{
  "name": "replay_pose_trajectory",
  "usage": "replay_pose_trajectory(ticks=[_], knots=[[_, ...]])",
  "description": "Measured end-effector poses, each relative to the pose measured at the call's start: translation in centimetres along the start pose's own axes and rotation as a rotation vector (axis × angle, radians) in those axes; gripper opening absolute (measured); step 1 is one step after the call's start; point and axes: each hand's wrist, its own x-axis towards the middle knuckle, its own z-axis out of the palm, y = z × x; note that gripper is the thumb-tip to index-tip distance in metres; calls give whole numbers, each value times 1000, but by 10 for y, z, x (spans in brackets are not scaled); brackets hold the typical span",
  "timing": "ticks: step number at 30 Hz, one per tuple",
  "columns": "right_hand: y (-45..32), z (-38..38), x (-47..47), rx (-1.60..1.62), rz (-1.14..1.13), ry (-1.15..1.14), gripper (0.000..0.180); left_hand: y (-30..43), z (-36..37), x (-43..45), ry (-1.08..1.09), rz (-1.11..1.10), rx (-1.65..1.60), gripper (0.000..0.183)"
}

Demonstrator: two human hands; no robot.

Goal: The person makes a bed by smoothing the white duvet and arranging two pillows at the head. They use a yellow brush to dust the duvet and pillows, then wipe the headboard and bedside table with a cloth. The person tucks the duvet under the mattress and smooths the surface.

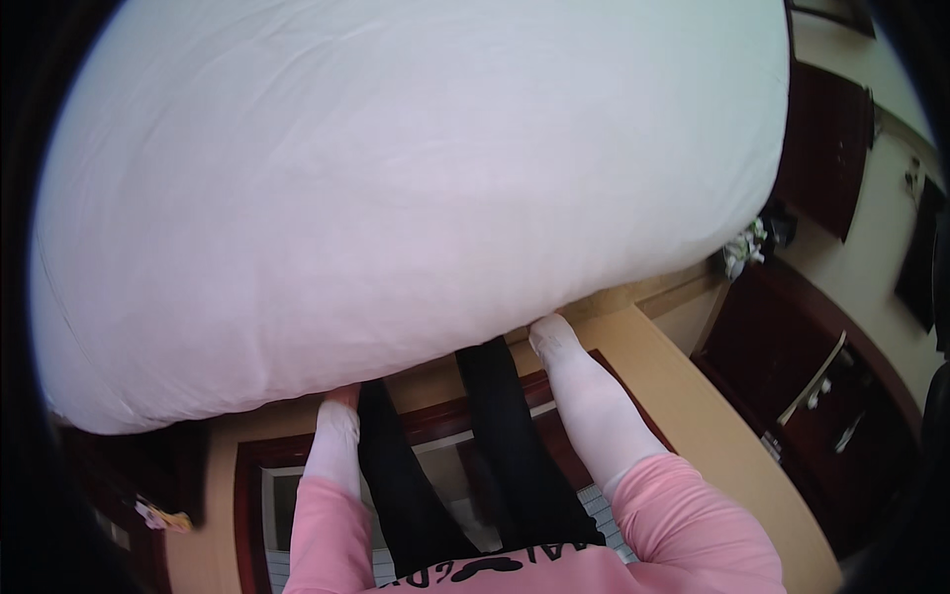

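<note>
A mattress covered in a smooth white sheet (415, 193) fills the upper part of the view. Its near edge bulges toward me, with faint creases at the upper left. My left hand (343, 396) reaches to the underside of this edge, left of my legs. Farther right, my right hand (551, 318) meets the same lower edge. The mattress hides the fingers of both hands, so their grip cannot be made out. White sleeves cover my forearms below the pushed-up pink sleeves (334, 520).
Dark wooden cabinets (822, 141) stand beyond the bed's right end, near white flowers (744, 249). A dark red frame (249, 482) lies behind my black-trousered legs (512, 445). Dark furniture with a small pink and yellow object (163, 514) is at lower left.
</note>
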Motion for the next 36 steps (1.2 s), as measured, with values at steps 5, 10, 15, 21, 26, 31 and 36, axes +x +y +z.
replay_pose_trajectory(ticks=[5, 10, 15, 21, 26, 31, 36], knots=[[2, -52, 58, 366, 19, 345, 45, 43, 156, -231, -288, 748, 1305, 18], [-20, -73, 52, 411, -45, 510, 31, 114, 289, -330, -826, 1675, 1438, 37], [-84, -126, 78, 697, -38, 451, 34, 116, 467, -310, -467, 2047, 1601, 71], [-174, -125, 133, 925, 102, 295, 53, 9, 556, -268, -108, 2074, 1819, 86], [-199, -133, 207, 921, -25, -54, 45, 11, 556, -268, -128, 2053, 1850, 83], [-230, -157, 248, -553, -417, 187, 26, 11, 555, -274, -119, 2081, 1904, 82], [-235, -297, 292, 313, -171, 423, 32, 9, 565, -286, -223, 2014, 1946, 80]])
